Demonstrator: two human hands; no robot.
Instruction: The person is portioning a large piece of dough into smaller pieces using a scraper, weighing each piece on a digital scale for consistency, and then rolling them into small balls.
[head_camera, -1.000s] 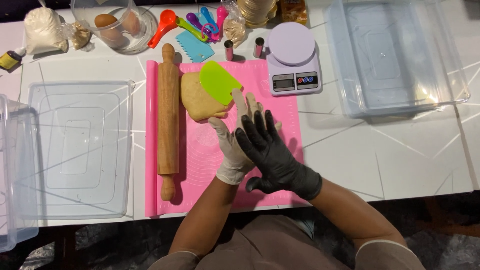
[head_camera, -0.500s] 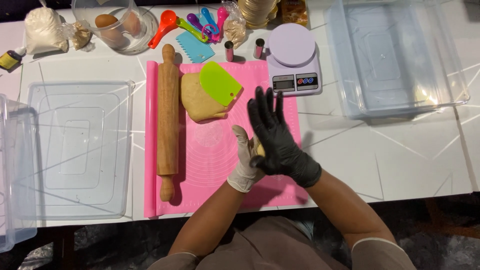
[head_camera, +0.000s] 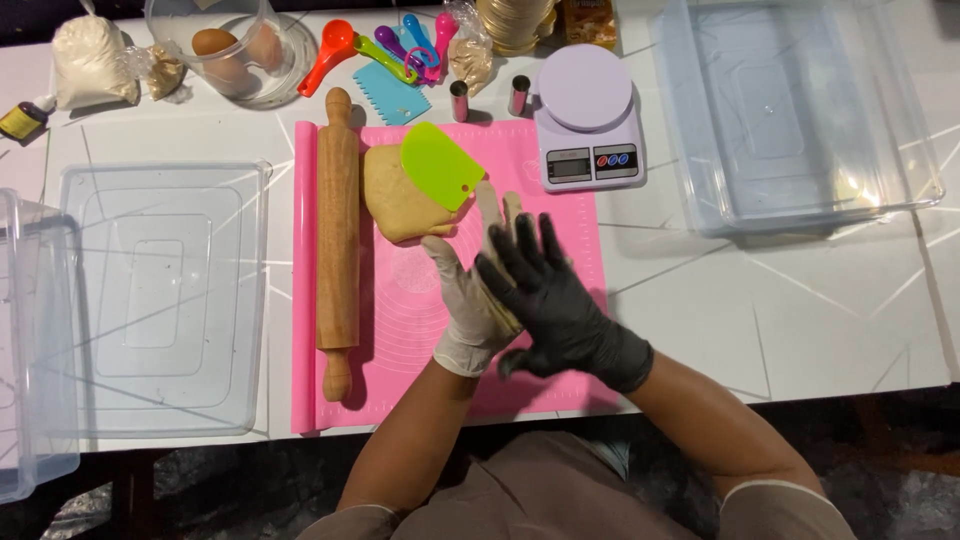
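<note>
My left hand (head_camera: 465, 305) wears a white glove and my right hand (head_camera: 560, 300) a black one. They are pressed palm to palm above the pink silicone mat (head_camera: 400, 345), the black glove lying over the white, fingers straight. A sliver of tan dough (head_camera: 503, 312) shows between the palms; the rest of it is hidden. A larger lump of tan dough (head_camera: 395, 205) lies on the mat just beyond my fingertips, with a green plastic scraper (head_camera: 440, 165) resting on it. A wooden rolling pin (head_camera: 338, 230) lies along the mat's left side.
A lilac kitchen scale (head_camera: 585, 115) stands at the mat's far right corner. Clear plastic bins sit at right (head_camera: 800, 120) and left (head_camera: 160, 300). At the back are a glass bowl with eggs (head_camera: 225, 50), coloured measuring spoons (head_camera: 390, 45), a blue scraper (head_camera: 392, 97), metal cutters (head_camera: 459, 100) and a flour bag (head_camera: 90, 65).
My black-gloved right hand has slid back and forth over the left palm, now shifted forward and slightly right. The dough lump, scraper and rolling pin have not moved.
</note>
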